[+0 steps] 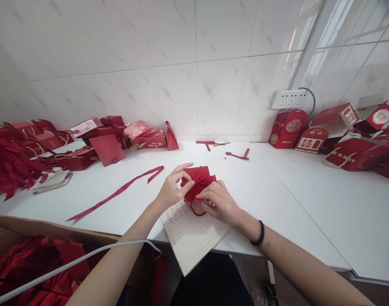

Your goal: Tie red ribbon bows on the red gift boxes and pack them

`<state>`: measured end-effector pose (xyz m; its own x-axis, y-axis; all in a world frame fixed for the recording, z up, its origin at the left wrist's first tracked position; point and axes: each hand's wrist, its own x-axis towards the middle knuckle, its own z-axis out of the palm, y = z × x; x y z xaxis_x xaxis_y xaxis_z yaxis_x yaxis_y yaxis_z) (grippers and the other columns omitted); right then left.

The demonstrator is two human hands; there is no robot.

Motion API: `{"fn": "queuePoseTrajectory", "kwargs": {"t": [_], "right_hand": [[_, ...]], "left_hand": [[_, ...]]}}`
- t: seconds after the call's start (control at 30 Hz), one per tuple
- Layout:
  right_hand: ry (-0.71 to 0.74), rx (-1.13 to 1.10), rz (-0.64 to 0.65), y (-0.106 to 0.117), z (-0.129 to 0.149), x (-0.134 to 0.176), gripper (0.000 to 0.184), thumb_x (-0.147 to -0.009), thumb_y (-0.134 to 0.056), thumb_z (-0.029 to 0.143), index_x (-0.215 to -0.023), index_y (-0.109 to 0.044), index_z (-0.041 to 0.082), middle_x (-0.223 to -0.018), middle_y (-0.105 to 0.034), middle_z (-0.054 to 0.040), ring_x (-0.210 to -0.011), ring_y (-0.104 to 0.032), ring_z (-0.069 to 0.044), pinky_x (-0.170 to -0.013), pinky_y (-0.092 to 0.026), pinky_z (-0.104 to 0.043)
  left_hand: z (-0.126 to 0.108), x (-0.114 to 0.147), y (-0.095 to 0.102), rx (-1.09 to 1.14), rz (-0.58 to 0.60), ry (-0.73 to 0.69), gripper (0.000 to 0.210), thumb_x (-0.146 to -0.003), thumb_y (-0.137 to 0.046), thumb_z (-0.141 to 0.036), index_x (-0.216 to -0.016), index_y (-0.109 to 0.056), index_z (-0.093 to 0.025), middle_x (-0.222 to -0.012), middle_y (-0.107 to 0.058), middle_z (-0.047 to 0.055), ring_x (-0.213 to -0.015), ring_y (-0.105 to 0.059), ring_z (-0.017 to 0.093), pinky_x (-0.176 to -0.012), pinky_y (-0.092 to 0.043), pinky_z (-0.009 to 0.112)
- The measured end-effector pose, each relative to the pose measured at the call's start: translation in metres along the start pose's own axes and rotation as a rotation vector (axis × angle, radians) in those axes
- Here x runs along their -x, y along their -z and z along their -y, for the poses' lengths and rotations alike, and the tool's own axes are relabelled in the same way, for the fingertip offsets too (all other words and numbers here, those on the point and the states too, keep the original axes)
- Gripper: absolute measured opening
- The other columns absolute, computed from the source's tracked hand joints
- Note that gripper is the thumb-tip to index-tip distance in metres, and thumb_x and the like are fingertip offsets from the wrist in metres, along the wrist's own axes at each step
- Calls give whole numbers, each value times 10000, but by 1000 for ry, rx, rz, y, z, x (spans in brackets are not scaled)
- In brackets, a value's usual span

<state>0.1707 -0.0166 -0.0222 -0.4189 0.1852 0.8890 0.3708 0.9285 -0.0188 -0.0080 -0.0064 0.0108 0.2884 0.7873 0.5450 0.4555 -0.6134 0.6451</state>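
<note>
A small red gift box with a ribbon bow on its face lies above a lined paper notebook. From the left, my left hand pinches the bow between thumb and forefinger, its other fingers raised. My right hand is closed at the lower right of the bow, its fingertips on the ribbon; exactly what sits between them is partly hidden. A dark red cord handle loops out below the box onto the paper.
A long red ribbon trails across the white table at left. Scraps of ribbon lie near the wall. Red gift boxes line the left back, more boxes the right. A white cable crosses a carton of red items.
</note>
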Motion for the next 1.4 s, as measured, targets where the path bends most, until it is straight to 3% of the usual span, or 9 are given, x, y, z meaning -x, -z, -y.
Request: {"fn": "queuePoseTrajectory", "kwargs": {"t": [0.2,0.33,0.4,0.57,1.17,1.4], "right_hand": [[-1,-17,2,-1,-2,1,121,-829,-488,62,-846,-504,180,-738,-618,-21,-663,-507,-135,-596,-332,-287],[10,-1,-17,-1,-1,0,104,-844,-488,83,-829,-497,185,-733,-621,-13,-647,-500,-124,-580,-318,-282],[15,6,-33,-1,0,0,108,-842,-509,89,-804,-487,187,-722,-625,-4,-639,-502,-120,-576,-312,-283],[17,46,-39,-5,2,2,176,-835,-530,83,-722,-454,194,-736,-637,11,-630,-501,-107,-583,-312,-293],[128,-14,-13,-6,8,5,170,-869,-529,120,-720,-473,180,-729,-633,-14,-653,-518,-120,-595,-339,-295],[133,-40,78,-4,7,4,162,-850,-542,142,-720,-461,192,-723,-610,-12,-656,-521,-126,-611,-337,-299]], "left_hand": [[2,0,0,77,-5,66,330,-848,-413,-290,-544,-472,-179,-1263,-518,85,-1133,-499,246,-960,-391,410],[1,2,-4,55,-33,19,78,-796,-494,-268,-776,-505,-194,-1223,-514,103,-1180,-452,241,-946,-401,403],[-1,2,-7,-15,-33,-17,123,-743,-564,-239,-841,-502,-197,-1228,-488,105,-1189,-437,239,-963,-389,402],[-3,1,-13,-159,-35,-33,51,-751,-574,-199,-794,-547,-194,-1217,-465,82,-1165,-453,209,-999,-366,373],[-5,0,-16,-125,-74,46,28,-730,-589,-188,-718,-614,-190,-1152,-502,63,-1089,-504,201,-953,-420,366],[-5,-1,-16,-121,-67,49,28,-733,-587,-194,-721,-612,-192,-1149,-501,61,-1086,-507,199,-954,-421,362]]}}
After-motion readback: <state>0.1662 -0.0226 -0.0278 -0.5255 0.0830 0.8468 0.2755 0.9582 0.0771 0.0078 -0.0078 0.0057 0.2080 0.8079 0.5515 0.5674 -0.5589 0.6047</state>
